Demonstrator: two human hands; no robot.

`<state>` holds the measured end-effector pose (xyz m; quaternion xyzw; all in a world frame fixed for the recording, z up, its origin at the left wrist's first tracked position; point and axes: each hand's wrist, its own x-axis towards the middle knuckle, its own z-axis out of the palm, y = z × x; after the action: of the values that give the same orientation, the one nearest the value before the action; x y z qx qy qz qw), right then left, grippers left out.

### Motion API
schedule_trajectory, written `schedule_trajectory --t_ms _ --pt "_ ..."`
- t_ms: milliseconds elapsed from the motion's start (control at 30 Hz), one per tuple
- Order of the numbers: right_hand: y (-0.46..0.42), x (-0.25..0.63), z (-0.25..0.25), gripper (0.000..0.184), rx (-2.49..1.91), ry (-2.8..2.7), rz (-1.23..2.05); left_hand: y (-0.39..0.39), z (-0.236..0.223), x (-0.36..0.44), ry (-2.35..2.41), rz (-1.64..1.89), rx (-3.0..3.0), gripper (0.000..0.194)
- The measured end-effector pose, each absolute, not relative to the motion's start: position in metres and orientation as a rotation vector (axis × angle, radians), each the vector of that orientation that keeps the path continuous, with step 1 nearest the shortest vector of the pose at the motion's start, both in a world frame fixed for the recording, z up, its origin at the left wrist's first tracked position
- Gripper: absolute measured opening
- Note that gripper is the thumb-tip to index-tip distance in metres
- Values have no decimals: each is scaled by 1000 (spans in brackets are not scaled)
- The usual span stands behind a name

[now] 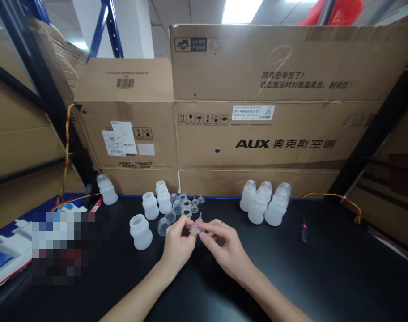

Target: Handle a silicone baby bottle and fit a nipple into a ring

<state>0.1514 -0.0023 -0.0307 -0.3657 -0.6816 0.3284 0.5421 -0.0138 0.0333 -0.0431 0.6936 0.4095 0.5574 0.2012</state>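
Both hands meet over the black table (325, 277) just in front of me. My left hand (177, 248) and my right hand (224, 248) pinch a small clear teat and ring part (196, 228) between their fingertips. Open white bottles (141, 231) stand to the left of the hands. Behind the hands lie several clear rings, caps and teats (185, 206). A clear dome cap (163, 226) lies close to my left hand.
Three capped white bottles (266, 205) stand at the back right. One more capped bottle (106, 189) stands at the back left. Large cardboard boxes (274, 120) wall off the table's far edge. A small dark tool (303, 232) lies to the right.
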Motion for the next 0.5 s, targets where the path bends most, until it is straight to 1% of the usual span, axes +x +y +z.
schedule_trajectory --t_ms 67,133,167,200,233,333,367,433,500 --pt "-3 151 -31 28 -864 -1602 813 34 -43 -13 1127 1575 1954 12" --pt "-4 149 -30 45 -882 -1556 871 34 -42 -12 1099 1584 1972 6" --pt "-4 149 -30 55 -898 -1527 904 34 -43 -12 1082 1583 1983 5" --pt "-4 149 -29 61 -912 -1505 936 34 -43 -12 1065 1581 1994 5" --pt "-4 148 -29 60 -921 -1490 963 34 -43 -12 1050 1580 2006 6" --pt "0 148 -30 40 -890 -1445 1024 34 -47 -11 1023 1596 2033 16" --pt "2 148 -31 36 -863 -1410 1054 34 -48 -11 1024 1603 2040 20" --pt "6 149 -32 37 -818 -1306 1125 36 -50 -11 1035 1599 2060 28" --pt "10 150 -33 42 -803 -1218 1187 36 -51 -11 1030 1564 2086 32"
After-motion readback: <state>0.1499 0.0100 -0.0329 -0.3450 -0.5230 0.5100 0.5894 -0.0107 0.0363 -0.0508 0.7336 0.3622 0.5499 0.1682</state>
